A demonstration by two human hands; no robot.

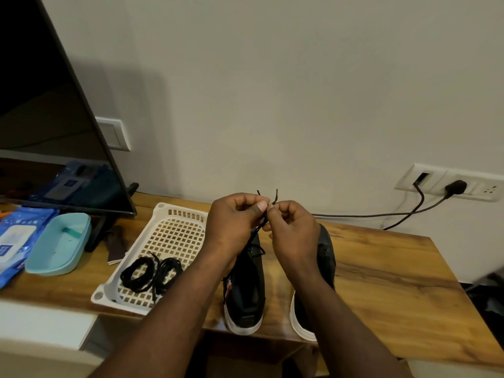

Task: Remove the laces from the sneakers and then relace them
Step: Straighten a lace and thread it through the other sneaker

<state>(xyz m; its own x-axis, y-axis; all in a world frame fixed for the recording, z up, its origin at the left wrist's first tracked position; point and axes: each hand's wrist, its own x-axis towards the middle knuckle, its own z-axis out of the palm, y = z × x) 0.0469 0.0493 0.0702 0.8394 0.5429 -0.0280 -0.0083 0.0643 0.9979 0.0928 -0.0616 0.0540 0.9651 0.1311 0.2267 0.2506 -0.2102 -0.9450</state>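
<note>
we see a table (381, 268) of wood, its grain strong under a smooth, glossy varnish. the basket (161, 211) looks like white plastic, matt. the coiled laces (151, 271) in it and the lace (258, 230) above the left sneaker (248, 285) look like black woven cord, matt. that sneaker seems dark matt cloth on a smooth white sole; the right sneaker (326, 252) shows a faint sheen. the tub (58, 246) is teal plastic, the wipes pack (16, 241) glossy blue film, the screen (41, 105) glossy black.

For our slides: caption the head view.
Left hand and right hand pinch lace ends above sneakers; spare laces in a basket.
</note>
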